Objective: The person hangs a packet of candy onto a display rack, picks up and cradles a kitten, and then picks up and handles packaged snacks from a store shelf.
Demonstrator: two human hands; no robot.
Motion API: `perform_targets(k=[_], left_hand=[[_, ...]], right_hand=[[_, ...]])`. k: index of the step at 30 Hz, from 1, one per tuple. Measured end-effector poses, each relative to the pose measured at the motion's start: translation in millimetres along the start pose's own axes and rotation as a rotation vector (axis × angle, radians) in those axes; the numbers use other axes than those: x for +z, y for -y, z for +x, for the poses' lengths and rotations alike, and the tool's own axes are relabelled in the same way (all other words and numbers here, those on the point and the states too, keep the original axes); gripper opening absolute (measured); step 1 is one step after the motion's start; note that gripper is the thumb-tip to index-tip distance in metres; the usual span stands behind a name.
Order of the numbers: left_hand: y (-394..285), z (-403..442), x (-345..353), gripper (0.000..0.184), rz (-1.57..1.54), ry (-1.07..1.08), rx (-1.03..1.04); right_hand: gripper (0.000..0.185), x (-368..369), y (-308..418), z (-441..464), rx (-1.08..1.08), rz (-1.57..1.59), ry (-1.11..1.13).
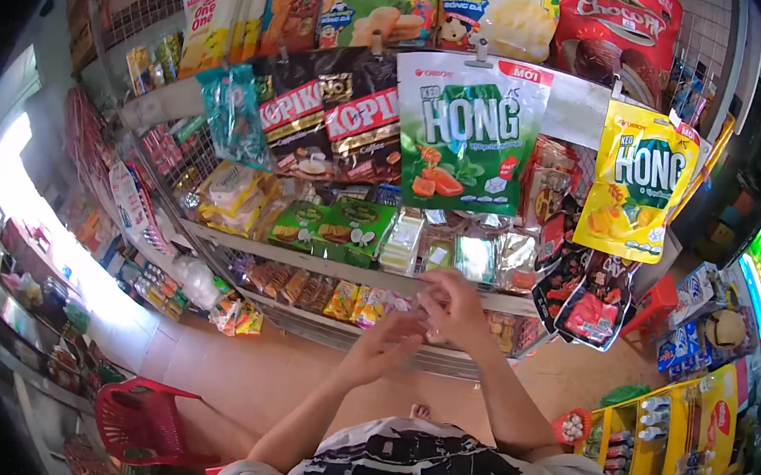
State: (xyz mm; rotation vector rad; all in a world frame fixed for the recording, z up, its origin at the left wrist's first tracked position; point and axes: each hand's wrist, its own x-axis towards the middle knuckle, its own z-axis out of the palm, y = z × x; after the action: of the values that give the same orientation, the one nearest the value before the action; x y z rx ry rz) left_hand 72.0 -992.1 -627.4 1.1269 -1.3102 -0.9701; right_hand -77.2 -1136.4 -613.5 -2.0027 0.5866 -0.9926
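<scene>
Beyond the grip, a shelf (319, 263) holds green boxes (356, 226). Left hand (384, 346) and right hand (457, 309) hover close together, loosely curled; whether anything is clasped, I cannot tell

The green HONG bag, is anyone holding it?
No, the green HONG bag hangs from a clip; the left hand and right hand show lower.

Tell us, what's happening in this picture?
A person faces a rack of packaged snacks, left hand and right hand close together before its lower part. Whether they hold anything small is unclear. Above them, a green HONG bag hangs from a clip; a yellow bag hangs to the right.
</scene>
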Motion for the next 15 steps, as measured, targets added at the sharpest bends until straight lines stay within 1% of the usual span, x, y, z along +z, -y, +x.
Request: perform_targets(k=[2, 4, 6, 7, 8, 10, 11, 13, 15], left_hand=[[8, 20, -3, 0.045, -0.105, 0.02, -0.001], [13, 37, -4, 0.045, -0.117, 0.025, -0.03], [23, 47, -6, 0.045, -0.132, 0.028, -0.064], [35, 50, -6, 0.044, -0.141, 0.024, -0.068], [42, 53, -6, 0.043, -0.151, 0.023, -0.074], [44, 60, -6, 0.042, -0.156, 0.053, -0.094], [44, 63, -6, 0.041, -0.161, 0.078, -0.105], [43, 68, -11, 0.041, -0.2, 0.115, -0.102], [43, 72, -20, 0.04, -0.237, 0.159, -0.098]], right_hand=[[0.037, -10, -10, 20, -0.069, -0.124, -0.071], [0.04, -10, -49, 50, -0.051, -0.088, -0.1], [0.038, -13, -87, 86, -0.267, -0.471, -0.292], [0.038, -13, -105, 105, -0.262, -0.47, -0.288], [0.036, -11, -122, 123, -0.063, -0.511, -0.234], [0.034, -7, -154, 157, 0.146, -0.549, -0.182], [0.025, -5, -169, 172, -0.084, -0.593, -0.305], [0.018, -2, -206, 197, -0.311, -0.641, -0.425], [0.012, -8, -258, 217, -0.091, -0.222, -0.305]])
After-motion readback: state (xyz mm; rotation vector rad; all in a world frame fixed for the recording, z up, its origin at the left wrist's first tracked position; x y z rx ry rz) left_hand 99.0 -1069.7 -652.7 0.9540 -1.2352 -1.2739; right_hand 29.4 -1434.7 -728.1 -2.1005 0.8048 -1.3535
